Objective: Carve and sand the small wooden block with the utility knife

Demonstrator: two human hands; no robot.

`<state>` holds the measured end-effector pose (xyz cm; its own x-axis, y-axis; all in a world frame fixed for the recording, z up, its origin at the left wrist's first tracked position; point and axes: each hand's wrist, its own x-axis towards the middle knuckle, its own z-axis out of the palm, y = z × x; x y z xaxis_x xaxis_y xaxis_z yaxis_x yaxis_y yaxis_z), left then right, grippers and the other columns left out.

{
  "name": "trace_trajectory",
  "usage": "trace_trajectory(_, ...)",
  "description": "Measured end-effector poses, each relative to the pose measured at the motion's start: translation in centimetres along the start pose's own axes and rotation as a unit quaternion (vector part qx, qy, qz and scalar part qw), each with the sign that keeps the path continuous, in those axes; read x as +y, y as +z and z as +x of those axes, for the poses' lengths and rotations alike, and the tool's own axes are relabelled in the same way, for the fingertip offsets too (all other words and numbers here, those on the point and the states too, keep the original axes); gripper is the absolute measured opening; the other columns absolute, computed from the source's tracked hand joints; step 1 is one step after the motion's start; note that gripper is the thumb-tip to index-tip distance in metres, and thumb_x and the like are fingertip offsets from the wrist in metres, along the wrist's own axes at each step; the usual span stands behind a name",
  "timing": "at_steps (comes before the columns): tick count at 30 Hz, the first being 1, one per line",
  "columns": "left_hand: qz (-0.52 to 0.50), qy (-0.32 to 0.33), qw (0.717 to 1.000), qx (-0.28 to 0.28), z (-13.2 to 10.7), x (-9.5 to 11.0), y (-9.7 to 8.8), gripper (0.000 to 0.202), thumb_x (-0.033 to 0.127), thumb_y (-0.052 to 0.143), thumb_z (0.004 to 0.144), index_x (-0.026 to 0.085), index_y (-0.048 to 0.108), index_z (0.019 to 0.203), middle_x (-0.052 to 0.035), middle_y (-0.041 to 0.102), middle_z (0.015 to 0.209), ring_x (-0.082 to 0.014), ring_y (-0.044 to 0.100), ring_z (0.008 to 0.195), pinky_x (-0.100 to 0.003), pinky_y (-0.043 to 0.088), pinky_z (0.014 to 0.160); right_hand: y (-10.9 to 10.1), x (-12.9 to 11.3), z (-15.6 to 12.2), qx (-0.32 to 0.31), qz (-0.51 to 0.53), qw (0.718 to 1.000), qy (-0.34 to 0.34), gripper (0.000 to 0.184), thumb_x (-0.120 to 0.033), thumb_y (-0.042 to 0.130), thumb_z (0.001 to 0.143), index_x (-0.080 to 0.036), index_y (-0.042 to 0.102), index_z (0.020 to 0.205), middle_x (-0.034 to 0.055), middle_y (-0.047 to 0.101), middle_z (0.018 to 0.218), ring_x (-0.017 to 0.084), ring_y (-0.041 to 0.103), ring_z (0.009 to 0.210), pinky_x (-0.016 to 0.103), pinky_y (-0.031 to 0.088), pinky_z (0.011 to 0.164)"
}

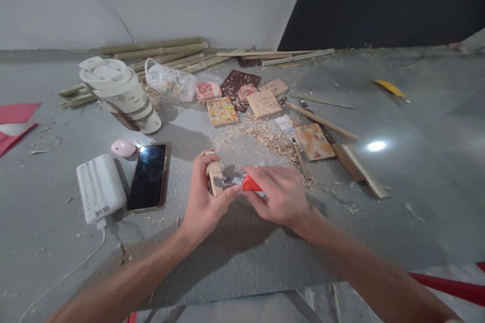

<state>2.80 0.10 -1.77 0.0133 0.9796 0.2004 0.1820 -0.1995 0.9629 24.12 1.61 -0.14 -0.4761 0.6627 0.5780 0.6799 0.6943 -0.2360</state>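
My left hand (206,186) grips a pale wood block (215,171) from its left side, its thumb reaching across toward the blade. In my right hand (278,192) is a utility knife (250,183) with an orange-red handle, closed in the fingers. Its metal blade points left and meets or nearly meets the block's face; exact contact is hard to see. Both hands are above a grey textured mat (242,272). Just beyond them lies a pile of curled wood shavings (271,139).
Left are a phone (147,176), a white power bank (101,189) with a cable, a pink case (123,148) and a tilted lidded cup (125,93). Bamboo sticks (159,50), a plastic bag (170,83) and patterned square pieces (223,111) lie behind. A yellow-handled cutter (390,88) is far right.
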Motion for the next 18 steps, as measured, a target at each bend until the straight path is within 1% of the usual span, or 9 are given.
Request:
trace_trajectory(2,0.006,-0.003,1.000,0.012,-0.2,0.1,0.0,0.053,0.061,0.081,0.097,0.029,0.056,0.131,-0.0119,0.056,0.152,-0.0330,0.056,0.147,-0.052,0.047,0.121,0.2,-0.5,0.1,0.012,-0.007,1.000,0.020,0.033,-0.042,0.056,0.114,-0.014,0.073,0.124,0.0061,0.086,0.093,0.020,0.078,0.071,0.033,0.050,0.062)
trace_trajectory(4,0.014,0.001,1.000,0.016,-0.2,0.2,0.0,0.050,0.058,0.081,0.097,0.029,0.057,0.129,-0.0125,0.055,0.154,-0.0338,0.051,0.153,-0.052,0.045,0.122,0.3,-0.5,0.2,0.015,-0.005,1.000,0.024,0.034,-0.041,0.055,0.115,-0.013,0.073,0.123,0.0060,0.086,0.093,0.020,0.078,0.070,0.034,0.050,0.062)
trace_trajectory(7,0.013,0.001,1.000,0.001,-0.1,0.2,0.1,0.057,0.053,0.089,0.089,0.029,0.056,0.128,-0.0133,0.053,0.159,-0.0371,0.046,0.159,-0.054,0.045,0.122,0.1,0.2,0.2,0.007,0.008,1.000,0.006,0.034,-0.042,0.058,0.114,-0.014,0.073,0.125,0.0048,0.087,0.093,0.020,0.080,0.073,0.033,0.051,0.064)
trace_trajectory(10,0.003,-0.007,1.000,-0.006,0.1,0.1,0.2,0.063,0.048,0.095,0.083,0.029,0.055,0.128,-0.0137,0.051,0.161,-0.0385,0.041,0.162,-0.057,0.042,0.125,-0.3,0.9,0.1,0.002,0.021,1.000,-0.005,0.032,-0.042,0.060,0.113,-0.016,0.072,0.127,0.0051,0.088,0.098,0.020,0.082,0.078,0.033,0.053,0.067)
trace_trajectory(12,-0.005,-0.018,1.000,-0.003,0.2,0.1,0.2,0.068,0.051,0.097,0.079,0.030,0.055,0.128,-0.0144,0.048,0.164,-0.0395,0.043,0.161,-0.058,0.042,0.125,-0.5,1.1,0.0,-0.002,0.027,1.000,-0.007,0.031,-0.041,0.060,0.113,-0.017,0.072,0.128,0.0055,0.088,0.100,0.020,0.082,0.080,0.033,0.055,0.069)
trace_trajectory(14,-0.007,-0.026,1.000,-0.003,0.3,0.1,0.1,0.074,0.057,0.099,0.075,0.030,0.056,0.129,-0.0152,0.046,0.166,-0.0407,0.045,0.158,-0.058,0.046,0.121,-0.6,1.1,0.0,-0.013,0.035,0.999,-0.013,0.031,-0.042,0.061,0.112,-0.018,0.072,0.129,0.0054,0.088,0.101,0.021,0.083,0.082,0.033,0.056,0.071)
trace_trajectory(18,-0.011,-0.017,1.000,-0.011,0.4,0.0,0.0,0.072,0.061,0.096,0.078,0.030,0.057,0.130,-0.0151,0.046,0.166,-0.0401,0.046,0.158,-0.056,0.050,0.117,-0.5,1.1,-0.1,-0.036,0.053,0.998,-0.028,0.031,-0.043,0.063,0.111,-0.020,0.071,0.130,0.0053,0.088,0.104,0.022,0.083,0.082,0.034,0.056,0.070)
